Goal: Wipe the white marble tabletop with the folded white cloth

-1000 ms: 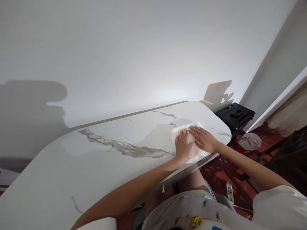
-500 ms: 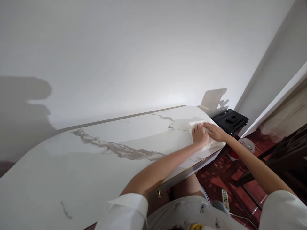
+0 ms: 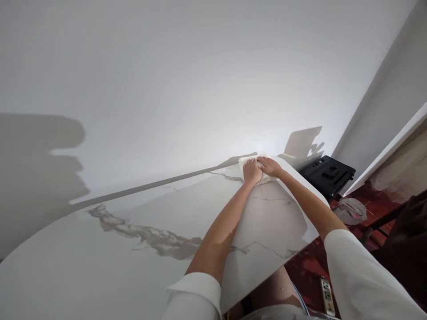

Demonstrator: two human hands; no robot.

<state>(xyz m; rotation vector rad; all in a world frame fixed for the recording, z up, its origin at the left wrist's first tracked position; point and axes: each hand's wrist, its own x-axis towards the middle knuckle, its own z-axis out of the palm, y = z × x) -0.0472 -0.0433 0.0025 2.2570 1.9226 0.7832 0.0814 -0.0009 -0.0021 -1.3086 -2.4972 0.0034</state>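
A white cloth lies on the far right part of a white, marble-patterned tabletop, close to the wall. My left hand presses on the cloth with its fingers bent into it. Beside it, and touching it, my right hand lies flat on the cloth with fingers stretched to the left. Both hands cover much of the cloth, and its edges show around them.
A white wall runs behind the table. Past its right end sit a black case and a clear plastic tub on the red tiled floor. A power strip and dark wooden furniture stand nearby.
Both hands have slid the cloth from the table's right front edge away from me and leftward, to the back edge by the wall. My view has shifted slightly.
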